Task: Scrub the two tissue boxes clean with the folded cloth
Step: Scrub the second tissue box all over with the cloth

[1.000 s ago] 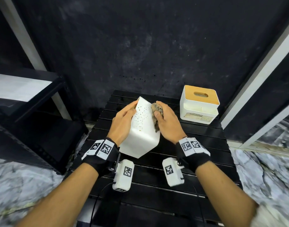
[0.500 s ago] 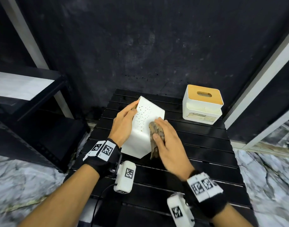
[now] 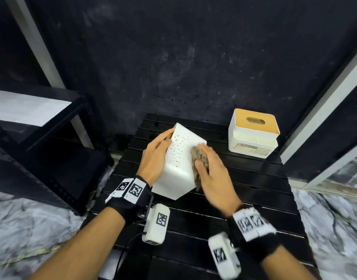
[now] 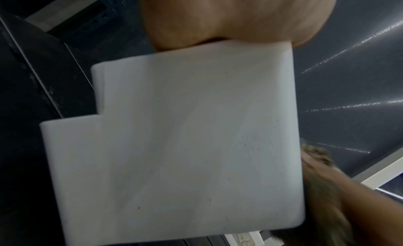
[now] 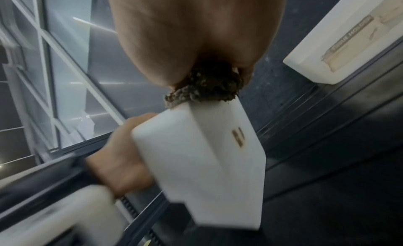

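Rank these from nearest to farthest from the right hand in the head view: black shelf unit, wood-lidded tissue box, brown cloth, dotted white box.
1. The brown cloth, held by the right hand.
2. The dotted white box, just left, touching the cloth.
3. The wood-lidded tissue box, back right on the table.
4. The black shelf unit, far left.

Your right hand (image 5: 196,34) clutches the cloth (image 5: 207,87) against the top end of the tilted box (image 5: 207,155), your left hand (image 5: 117,160) grips its other side, and the other box (image 5: 348,42) stands apart on the table (image 5: 327,180).
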`<state>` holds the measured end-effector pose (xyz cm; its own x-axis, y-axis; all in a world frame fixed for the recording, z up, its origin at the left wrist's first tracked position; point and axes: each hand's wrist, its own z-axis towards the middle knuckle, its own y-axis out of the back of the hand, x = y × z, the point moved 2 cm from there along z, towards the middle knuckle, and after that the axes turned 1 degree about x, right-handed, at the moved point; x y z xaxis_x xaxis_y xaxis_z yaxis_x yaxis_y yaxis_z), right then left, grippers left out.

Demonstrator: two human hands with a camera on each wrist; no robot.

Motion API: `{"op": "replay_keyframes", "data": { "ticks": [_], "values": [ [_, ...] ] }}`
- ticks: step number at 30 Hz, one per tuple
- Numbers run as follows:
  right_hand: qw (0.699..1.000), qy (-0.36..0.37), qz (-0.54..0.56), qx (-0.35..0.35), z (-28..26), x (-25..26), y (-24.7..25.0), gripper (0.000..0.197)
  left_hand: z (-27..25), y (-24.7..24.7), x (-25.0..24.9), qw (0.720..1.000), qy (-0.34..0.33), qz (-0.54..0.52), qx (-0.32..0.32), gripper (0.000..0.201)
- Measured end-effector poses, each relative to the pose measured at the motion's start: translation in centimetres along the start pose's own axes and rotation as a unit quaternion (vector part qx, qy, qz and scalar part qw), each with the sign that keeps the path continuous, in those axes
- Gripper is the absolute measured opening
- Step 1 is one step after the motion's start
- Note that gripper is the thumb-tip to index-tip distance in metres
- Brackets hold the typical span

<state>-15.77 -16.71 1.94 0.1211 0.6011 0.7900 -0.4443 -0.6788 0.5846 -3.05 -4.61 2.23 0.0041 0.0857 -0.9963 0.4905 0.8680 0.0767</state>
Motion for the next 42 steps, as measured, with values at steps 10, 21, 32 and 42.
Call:
{"op": "replay_keyframes", "data": {
  "ticks": [10, 21, 32, 42],
  "values": [
    [0.999, -0.009, -0.004, 0.035, 3.5, -0.3, 1.2, 0.046, 0.0, 0.0, -0.2, 1.0, 0.011, 0.007, 0.022, 0.038],
    [1.0, -0.017, -0.004, 0.018, 1.7, -0.3, 0.9, 0.046, 0.0, -0.3, 0.0, 1.0, 0.014, -0.004, 0.01, 0.035],
    [0.989, 0.098, -0.108, 0.036, -4.8, 3.0, -1.4, 0.051, -0.1, -0.9, 0.1, 1.0, -0.009, -0.006, -0.004, 0.034],
    [0.995, -0.021, -0.079, 0.061, 6.4, 1.8, 0.6, 0.044, 0.1, -0.6, 0.0, 1.0, -0.008, 0.019, 0.014, 0.036]
  ]
}}
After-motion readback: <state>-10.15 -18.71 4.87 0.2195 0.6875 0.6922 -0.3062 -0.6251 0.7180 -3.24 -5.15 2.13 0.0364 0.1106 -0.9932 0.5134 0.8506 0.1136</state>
